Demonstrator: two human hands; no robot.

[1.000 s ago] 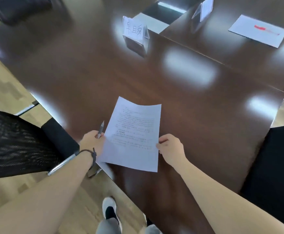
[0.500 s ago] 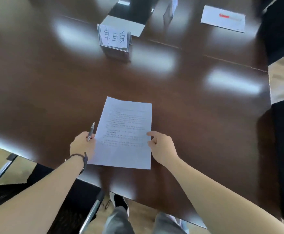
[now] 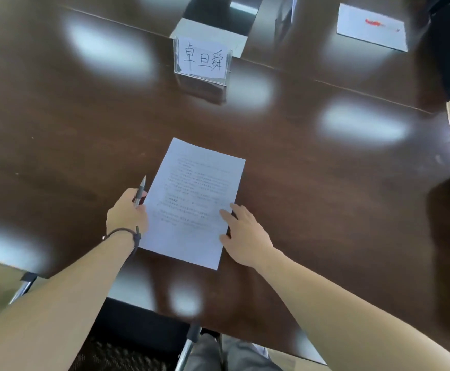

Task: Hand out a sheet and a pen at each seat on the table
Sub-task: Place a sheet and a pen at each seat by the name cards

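Compared with half a second ago, the right hand [image 3: 245, 234] has been uncurled: its fingers are now spread out straight, with the fingertips laid on the right edge of the sheet [image 3: 194, 202], where before the edge was pinched. The sheet has been kept in much the same place between the two hands and now lies flat on the dark table [image 3: 325, 210], slightly turned, its near edge close to the table's near edge. The left hand [image 3: 126, 212] is curled round a pen [image 3: 140, 192], which is held tip-forward just beside the sheet's left edge; whether this hand also touches the paper cannot be told. A dark cord bracelet [image 3: 127, 232] is worn on the left wrist. Beyond the sheet, well apart from it, a clear name card stand [image 3: 202, 61] with handwritten characters is set upright. At the far right corner another sheet [image 3: 371, 29] is seen with a red pen [image 3: 373, 22] lying on it. A black chair [image 3: 127, 341] is tucked under the near table edge, beneath the left forearm. The table is marked by bright reflections.
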